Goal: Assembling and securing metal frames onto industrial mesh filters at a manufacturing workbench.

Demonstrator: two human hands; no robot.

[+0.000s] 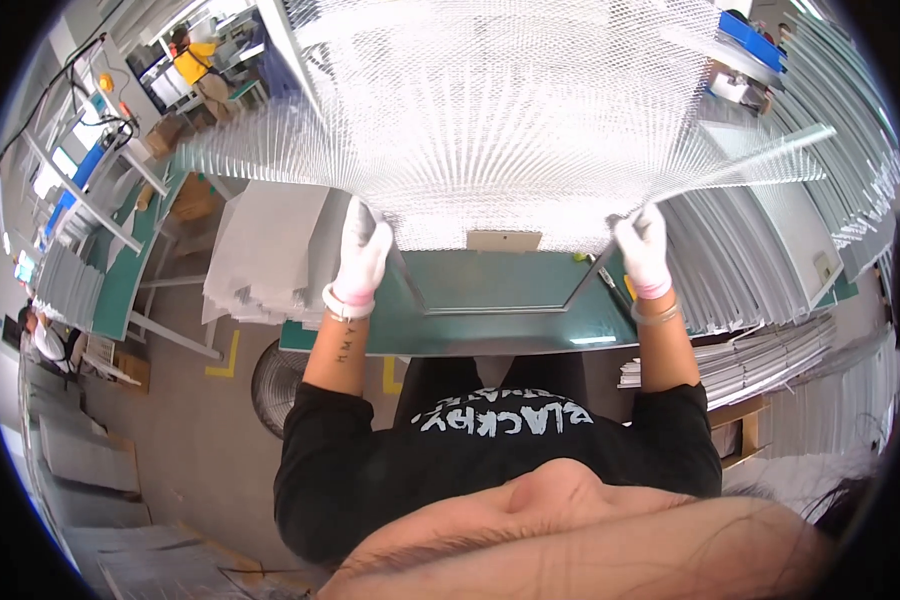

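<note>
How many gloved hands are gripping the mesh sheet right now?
2. The left hand grips the near edge of the white mesh sheet on its left side; the right hand grips the same edge on the right. No others visible on it.

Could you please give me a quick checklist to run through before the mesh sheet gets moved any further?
1. Left hand grips the near edge of the mesh sheet: ok.
2. Right hand grips the same edge: ok.
3. Gloves on both hands: ok.
4. Sheet level between hands: ok.
5. Green table below free of loose parts: not ok, a small tan block lies there.
6. Far edge clear of the shelves: cannot tell.
</note>
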